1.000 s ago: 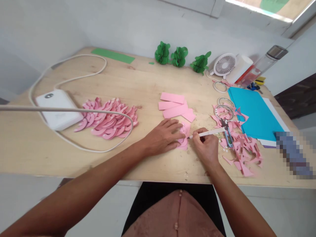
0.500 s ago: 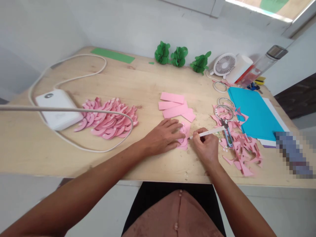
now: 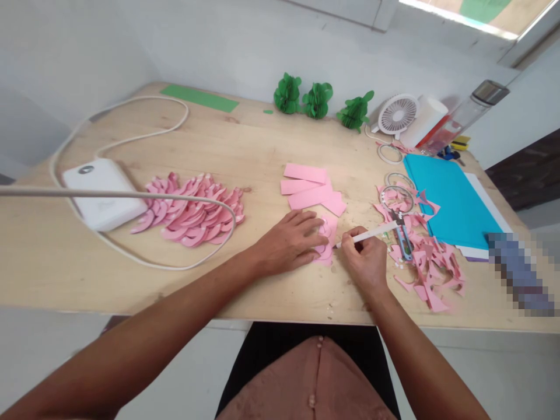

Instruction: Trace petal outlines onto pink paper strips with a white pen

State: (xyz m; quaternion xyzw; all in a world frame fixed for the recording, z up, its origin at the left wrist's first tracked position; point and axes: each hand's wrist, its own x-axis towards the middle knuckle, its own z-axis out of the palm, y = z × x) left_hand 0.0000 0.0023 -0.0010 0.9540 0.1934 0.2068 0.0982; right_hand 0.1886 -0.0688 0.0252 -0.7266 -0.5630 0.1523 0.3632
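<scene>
My left hand [image 3: 291, 242] lies flat with its fingers apart, pressing a small piece of pink paper [image 3: 329, 232] against the table. Curved lines show on that paper, partly hidden under the fingers. My right hand [image 3: 366, 256] is closed around a slim white pen [image 3: 371, 232], its tip at the right edge of the paper. Above the left hand, several pink paper strips [image 3: 306, 171] overlap. Scissors [image 3: 403, 236] with blue handles lie just right of the pen's upper end, among pink paper scraps [image 3: 431, 274].
A heap of curved pink paper pieces [image 3: 201, 210] lies left, beside a white power bank [image 3: 102, 195] with a looping cable [image 3: 192, 268]. Green paper shapes [image 3: 318, 100] stand at the back. A small fan [image 3: 398, 115], bottle [image 3: 468, 119] and blue folder [image 3: 455, 198] are right.
The upper end of the pen has shifted very slightly. Both hands and the paper stay in place.
</scene>
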